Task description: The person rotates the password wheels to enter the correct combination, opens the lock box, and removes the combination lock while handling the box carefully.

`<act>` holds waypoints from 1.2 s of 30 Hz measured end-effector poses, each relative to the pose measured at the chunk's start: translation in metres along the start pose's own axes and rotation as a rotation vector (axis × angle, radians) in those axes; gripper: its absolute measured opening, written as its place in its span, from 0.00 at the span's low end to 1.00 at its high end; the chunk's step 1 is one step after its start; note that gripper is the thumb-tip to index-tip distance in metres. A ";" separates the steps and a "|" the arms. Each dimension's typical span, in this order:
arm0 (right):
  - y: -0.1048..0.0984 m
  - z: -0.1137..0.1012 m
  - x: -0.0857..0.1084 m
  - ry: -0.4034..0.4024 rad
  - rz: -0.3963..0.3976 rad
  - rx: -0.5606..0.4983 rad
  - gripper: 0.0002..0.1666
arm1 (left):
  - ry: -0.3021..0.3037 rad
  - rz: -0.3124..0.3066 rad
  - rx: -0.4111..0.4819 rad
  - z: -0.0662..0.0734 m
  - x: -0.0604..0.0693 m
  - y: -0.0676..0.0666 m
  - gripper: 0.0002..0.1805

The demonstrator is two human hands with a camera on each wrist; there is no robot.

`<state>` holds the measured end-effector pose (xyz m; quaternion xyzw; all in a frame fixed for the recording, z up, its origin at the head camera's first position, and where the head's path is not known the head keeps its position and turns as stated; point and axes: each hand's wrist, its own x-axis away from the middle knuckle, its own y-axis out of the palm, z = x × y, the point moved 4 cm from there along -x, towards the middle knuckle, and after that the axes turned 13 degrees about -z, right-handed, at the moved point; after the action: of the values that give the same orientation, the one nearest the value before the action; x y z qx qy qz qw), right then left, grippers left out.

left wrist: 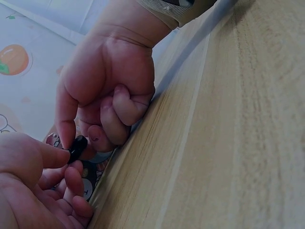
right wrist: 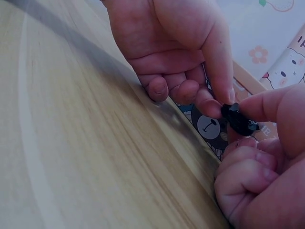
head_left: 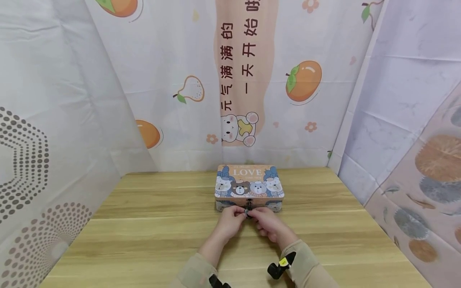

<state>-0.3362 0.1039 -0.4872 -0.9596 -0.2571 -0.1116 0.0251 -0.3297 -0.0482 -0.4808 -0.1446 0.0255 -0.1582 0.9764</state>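
Note:
A rectangular tin box (head_left: 257, 180), its lid printed with bears and the word LOVE, stands shut with a dark clasp (head_left: 249, 203) on its front. At that clasp is a small black padlock (right wrist: 238, 120), mostly covered by fingers. My left hand (head_left: 229, 221) pinches the padlock between thumb and forefinger from the left. From the right, my right hand (head_left: 269, 225) pinches it too, the other fingers curled in. Both wrist views show the fingertips meeting around the padlock (left wrist: 77, 149). Whether its shackle is open cannot be seen.
The box stands near the back of a wood-grain table (head_left: 162, 232). Behind it hangs a white curtain (head_left: 173, 48) with fruit prints and lettering. Patterned cloths flank the table at the left (head_left: 54, 120) and right (head_left: 407, 120). Each sleeve carries a black wrist mount (head_left: 279, 269).

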 end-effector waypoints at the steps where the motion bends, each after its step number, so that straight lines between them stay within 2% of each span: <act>1: 0.000 0.000 0.000 0.001 0.001 0.003 0.16 | -0.004 0.000 0.000 0.000 0.000 0.000 0.05; 23: -0.001 0.001 -0.001 -0.024 -0.043 0.009 0.16 | -0.004 -0.011 -0.020 0.002 0.002 -0.003 0.05; 36: 0.000 -0.001 0.001 -0.014 -0.034 0.015 0.16 | -0.011 -0.012 -0.020 0.002 0.001 -0.003 0.05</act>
<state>-0.3351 0.1041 -0.4861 -0.9556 -0.2745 -0.1033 0.0285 -0.3294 -0.0507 -0.4785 -0.1555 0.0211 -0.1630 0.9741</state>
